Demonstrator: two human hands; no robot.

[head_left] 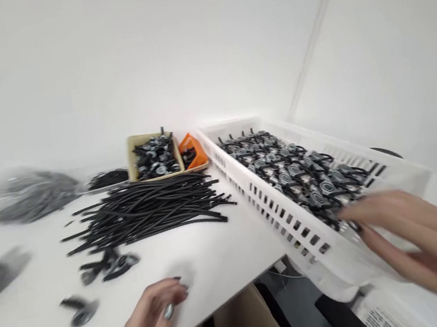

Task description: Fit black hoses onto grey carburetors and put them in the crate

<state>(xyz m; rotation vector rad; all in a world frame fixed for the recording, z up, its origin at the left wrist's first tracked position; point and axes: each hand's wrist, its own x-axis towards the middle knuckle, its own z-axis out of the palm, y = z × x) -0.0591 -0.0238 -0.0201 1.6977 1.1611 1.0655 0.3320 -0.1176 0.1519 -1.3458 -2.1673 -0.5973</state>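
Note:
My left hand hovers over the front edge of the white table, fingers loosely curled and the thumb apart, with nothing visible in it. Over the near end of a white slotted basket is my right hand, blurred. Its thumb and forefinger are around a small grey-and-black part, whose shape is partly hidden. Rows of similar parts, grey round fittings with short black tubes, fill the basket. On the table, left of my left hand, lie a single such part and a small cluster of them.
A pile of black tubes lies mid-table. Behind it stand a yellow bin of parts and an orange basket. A clear bag of grey pieces sits at left. The basket overhangs the table's right edge.

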